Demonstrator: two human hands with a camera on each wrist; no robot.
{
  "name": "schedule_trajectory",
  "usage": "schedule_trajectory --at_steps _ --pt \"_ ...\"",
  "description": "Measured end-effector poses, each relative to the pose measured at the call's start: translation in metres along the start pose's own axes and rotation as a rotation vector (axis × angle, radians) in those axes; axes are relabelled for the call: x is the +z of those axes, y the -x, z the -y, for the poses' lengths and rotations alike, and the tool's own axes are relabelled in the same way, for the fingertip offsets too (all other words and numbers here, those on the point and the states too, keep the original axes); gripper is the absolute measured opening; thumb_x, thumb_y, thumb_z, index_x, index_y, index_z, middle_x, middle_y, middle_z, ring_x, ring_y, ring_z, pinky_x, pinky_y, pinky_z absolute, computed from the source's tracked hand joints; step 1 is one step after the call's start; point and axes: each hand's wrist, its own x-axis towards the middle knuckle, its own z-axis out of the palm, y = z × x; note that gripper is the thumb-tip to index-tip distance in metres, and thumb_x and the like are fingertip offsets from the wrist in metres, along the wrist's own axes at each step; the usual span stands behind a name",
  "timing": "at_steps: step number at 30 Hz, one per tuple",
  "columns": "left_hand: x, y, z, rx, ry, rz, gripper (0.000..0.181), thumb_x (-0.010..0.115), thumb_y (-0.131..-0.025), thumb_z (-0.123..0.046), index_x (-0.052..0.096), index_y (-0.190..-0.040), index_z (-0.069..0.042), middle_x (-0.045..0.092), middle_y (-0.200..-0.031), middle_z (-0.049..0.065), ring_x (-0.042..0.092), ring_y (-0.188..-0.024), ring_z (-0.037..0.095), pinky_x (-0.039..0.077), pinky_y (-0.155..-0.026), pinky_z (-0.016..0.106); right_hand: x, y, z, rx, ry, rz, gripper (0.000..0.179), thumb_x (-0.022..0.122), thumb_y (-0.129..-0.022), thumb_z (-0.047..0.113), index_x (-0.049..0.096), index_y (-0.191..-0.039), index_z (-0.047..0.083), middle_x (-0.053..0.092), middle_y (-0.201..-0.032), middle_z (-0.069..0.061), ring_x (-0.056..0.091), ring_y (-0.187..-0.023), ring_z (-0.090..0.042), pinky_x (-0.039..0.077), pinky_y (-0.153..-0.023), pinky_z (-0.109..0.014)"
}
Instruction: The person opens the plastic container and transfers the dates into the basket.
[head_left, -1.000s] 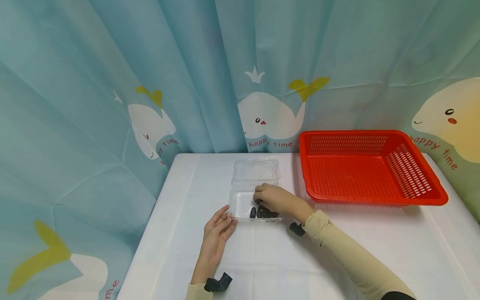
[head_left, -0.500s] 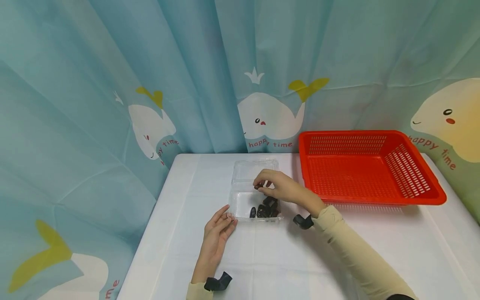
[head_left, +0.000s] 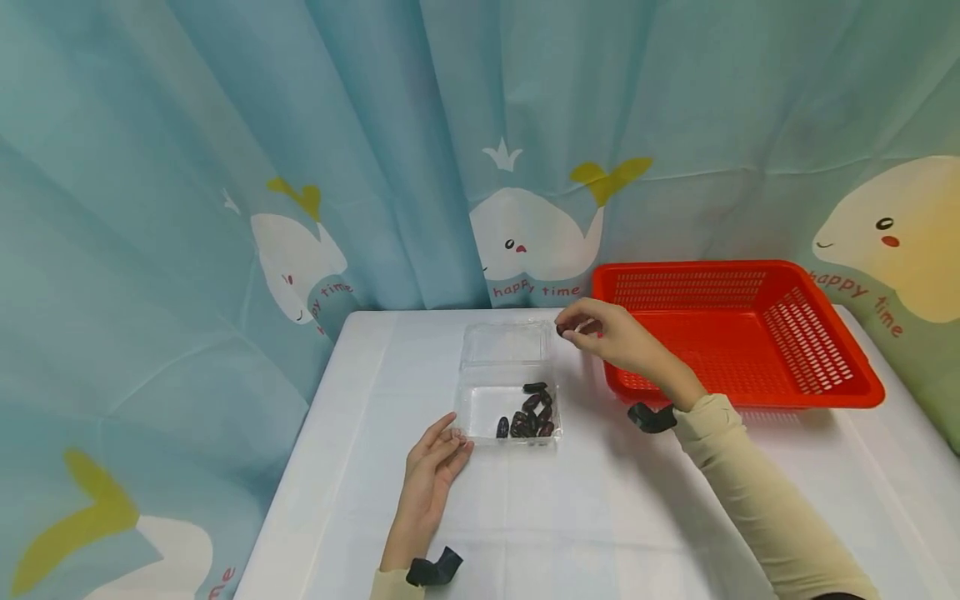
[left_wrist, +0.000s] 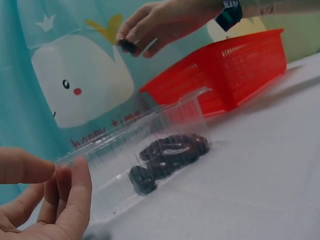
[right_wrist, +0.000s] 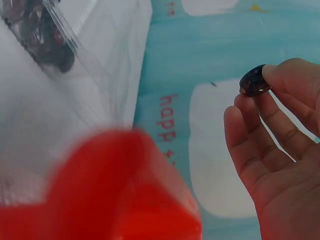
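Clearly, dark oval piece [right_wrist: 254, 81] pinched at fingertips [right_wrist: 244, 105] of right hand [head_left: 621, 337].

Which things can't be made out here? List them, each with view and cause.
Head view: exact count of dark glossy oval pieces in clear hinged plastic box; they overlap.
Head view: part of the red perforated plastic basket, behind the right hand.
Right wrist view: the basket's details, blurred and cut off below.
Left wrist view: part of the left hand, cut off by the edge.
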Motion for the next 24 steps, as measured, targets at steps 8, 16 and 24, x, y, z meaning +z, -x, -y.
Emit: schedule_trajectory --at_steps 8,16,24 --pt "0.002 -0.001 -0.010 -0.064 0.011 -0.036 0.053 0.051 -0.105 -0.006 0.038 -0.155 0.004 0.056 -0.108 0.001 0.061 -0.103 0.012 0.057 -0.106 0.031 -0.031 -0.002 -0.016 0.181 -0.109 -0.041 0.027 0.068 -0.102 0.018 0.067 -0.126 0.006 0.070 -0.121 -0.014 0.069 -0.107 -0.026 0.060 -0.088 -0.020" --pt "0.004 -0.008 -0.014 -0.089 -0.055 -0.070 0.049 0.055 -0.106 -0.008 0.043 -0.152 0.006 0.057 -0.105 0.003 0.064 -0.096 0.011 0.061 -0.099 0.033 -0.043 -0.006 -0.035 0.360 -0.165 -0.068 0.036 0.061 -0.106 0.022 0.062 -0.136 0.003 0.066 -0.131 -0.020 0.071 -0.106 -0.022 0.060 -0.096 -0.030" --pt "0.006 -0.010 -0.017 -0.058 -0.176 -0.041 0.048 0.057 -0.105 -0.007 0.045 -0.150 0.007 0.050 -0.113 0.006 0.056 -0.100 0.013 0.061 -0.101 0.034 -0.050 -0.011 -0.061 0.515 -0.196 -0.028 0.042 0.058 -0.107 0.019 0.055 -0.141 -0.007 0.062 -0.135 -0.025 0.069 -0.103 -0.019 0.061 -0.096 -0.032"
